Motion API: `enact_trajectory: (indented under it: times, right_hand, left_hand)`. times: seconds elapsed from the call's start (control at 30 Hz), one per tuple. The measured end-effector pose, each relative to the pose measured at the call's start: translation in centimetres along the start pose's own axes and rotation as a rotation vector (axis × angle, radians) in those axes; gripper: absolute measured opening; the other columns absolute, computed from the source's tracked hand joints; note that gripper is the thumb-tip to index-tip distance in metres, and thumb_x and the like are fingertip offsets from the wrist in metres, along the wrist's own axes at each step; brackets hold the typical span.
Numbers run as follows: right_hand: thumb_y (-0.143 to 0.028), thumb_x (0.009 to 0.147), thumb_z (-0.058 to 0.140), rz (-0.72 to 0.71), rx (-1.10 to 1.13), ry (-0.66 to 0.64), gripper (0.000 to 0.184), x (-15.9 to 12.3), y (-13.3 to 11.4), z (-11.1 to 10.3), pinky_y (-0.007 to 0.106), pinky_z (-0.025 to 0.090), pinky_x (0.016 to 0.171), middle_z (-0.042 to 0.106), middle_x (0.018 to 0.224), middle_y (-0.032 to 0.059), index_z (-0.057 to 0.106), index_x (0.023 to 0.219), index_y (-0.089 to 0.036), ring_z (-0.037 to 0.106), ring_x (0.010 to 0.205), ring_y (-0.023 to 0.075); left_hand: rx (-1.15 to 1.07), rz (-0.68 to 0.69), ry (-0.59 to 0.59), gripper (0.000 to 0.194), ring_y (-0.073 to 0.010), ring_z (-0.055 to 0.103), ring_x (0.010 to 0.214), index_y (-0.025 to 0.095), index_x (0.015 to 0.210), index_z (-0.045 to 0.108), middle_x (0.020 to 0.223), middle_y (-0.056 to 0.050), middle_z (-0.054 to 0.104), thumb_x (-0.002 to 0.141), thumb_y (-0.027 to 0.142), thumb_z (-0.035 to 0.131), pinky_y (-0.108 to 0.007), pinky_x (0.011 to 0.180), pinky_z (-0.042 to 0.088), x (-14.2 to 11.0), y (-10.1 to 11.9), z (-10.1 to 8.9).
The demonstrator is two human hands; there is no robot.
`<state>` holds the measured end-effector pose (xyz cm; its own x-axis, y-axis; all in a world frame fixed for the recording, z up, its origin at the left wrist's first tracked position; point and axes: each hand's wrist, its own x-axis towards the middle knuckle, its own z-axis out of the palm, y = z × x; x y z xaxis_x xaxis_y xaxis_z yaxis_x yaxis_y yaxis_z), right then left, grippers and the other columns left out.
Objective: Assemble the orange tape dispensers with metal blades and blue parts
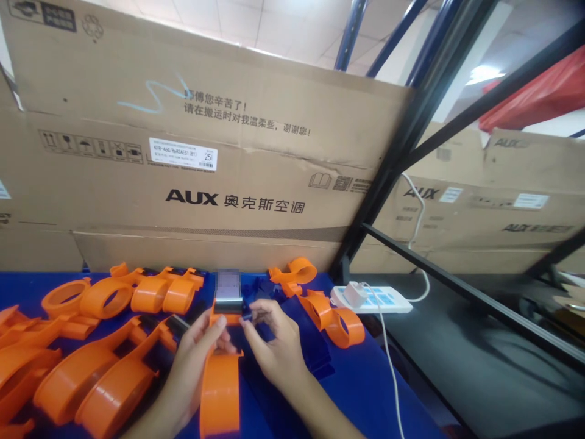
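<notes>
My left hand [194, 356] grips an orange plastic tape dispenser [220, 390] near its head, thumb up against a grey metal plate [228, 292] at its front end. My right hand [274, 341] is closed in a pinch on a small dark blue part [247, 317] held against the side of the dispenser's head. Both hands meet over the blue table [365, 384]. Only part of each forearm shows at the lower edge.
Several orange dispenser bodies [91, 372] lie heaped to the left, with more [329, 314] at the right. A pile of dark blue parts [320, 353] lies beside my right hand. A white power strip [371, 299] with a cable sits by the black rack frame [388, 171]. Large cardboard boxes [205, 158] stand behind.
</notes>
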<state>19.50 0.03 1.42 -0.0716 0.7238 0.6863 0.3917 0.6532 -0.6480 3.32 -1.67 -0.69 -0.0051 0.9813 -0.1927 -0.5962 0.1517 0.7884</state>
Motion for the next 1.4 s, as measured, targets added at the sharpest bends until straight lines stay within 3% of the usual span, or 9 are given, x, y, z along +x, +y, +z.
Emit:
enact_trajectory:
  times: [0.1, 0.23, 0.4, 0.63, 0.93, 1.4]
  right_hand:
    - [-0.021, 0.092, 0.067, -0.001, 0.016, -0.031, 0.016, 0.1, 0.2, -0.1, 0.03, 0.059, 0.071, 0.072, 0.089, 0.0034, 0.066, 0.108, -0.023, 0.071, 0.076, 0.0183]
    - [-0.022, 0.091, 0.068, 0.023, 0.037, -0.041, 0.006, 0.4, 0.7, -0.1, 0.028, 0.057, 0.067, 0.069, 0.083, 0.0028, 0.063, 0.09, -0.022, 0.069, 0.075, 0.0178]
    - [-0.024, 0.091, 0.069, -0.007, 0.024, -0.099, 0.023, 0.7, 0.9, -0.2, 0.027, 0.051, 0.064, 0.065, 0.08, 0.0022, 0.054, 0.074, -0.022, 0.064, 0.073, 0.0169]
    - [-0.024, 0.096, 0.064, -0.06, 0.016, -0.191, 0.026, 1.1, 0.4, -0.6, 0.027, 0.05, 0.067, 0.063, 0.082, 0.0027, 0.051, 0.074, -0.022, 0.062, 0.076, 0.0169]
    - [-0.023, 0.099, 0.059, -0.082, -0.021, -0.266, 0.023, 1.2, 0.3, -1.1, 0.027, 0.048, 0.069, 0.059, 0.084, 0.002, 0.05, 0.079, -0.023, 0.058, 0.077, 0.0168]
    - [-0.018, 0.095, 0.061, -0.14, -0.054, -0.392, 0.015, 0.6, 0.3, -1.3, 0.028, 0.049, 0.075, 0.06, 0.094, 0.0041, 0.051, 0.085, -0.023, 0.059, 0.084, 0.0182]
  left_hand:
    - [0.002, 0.005, -0.009, 0.038, -0.0164, 0.065, 0.065, 0.02, 0.098, 0.07, 0.076, 0.0, 0.068, 0.074, 0.042, 0.088, -0.031, 0.07, 0.059, -0.1, 0.0, 0.1]
    - [-0.004, 0.031, -0.038, 0.035, -0.0156, 0.064, 0.064, 0.019, 0.097, 0.069, 0.075, 0.001, 0.066, 0.077, 0.041, 0.087, -0.032, 0.07, 0.059, -0.2, 0.0, 0.1]
    - [0.065, 0.063, -0.035, 0.034, -0.0153, 0.063, 0.06, 0.018, 0.096, 0.07, 0.068, 0.001, 0.064, 0.079, 0.043, 0.085, -0.027, 0.064, 0.056, 0.1, 0.1, 0.0]
    - [0.068, 0.055, 0.007, 0.044, -0.0162, 0.063, 0.057, 0.018, 0.098, 0.071, 0.066, 0.0, 0.065, 0.07, 0.045, 0.09, -0.028, 0.061, 0.056, 0.1, 0.3, 0.2]
    - [0.044, 0.016, -0.022, 0.037, -0.0166, 0.063, 0.057, 0.018, 0.083, 0.069, 0.064, 0.0, 0.064, 0.07, 0.046, 0.09, -0.029, 0.061, 0.056, 0.1, 0.2, 0.2]
    - [0.247, -0.023, -0.042, 0.042, -0.0199, 0.066, 0.053, 0.016, 0.097, 0.069, 0.07, -0.003, 0.07, 0.073, 0.047, 0.084, -0.036, 0.059, 0.06, 1.1, -0.3, -0.9]
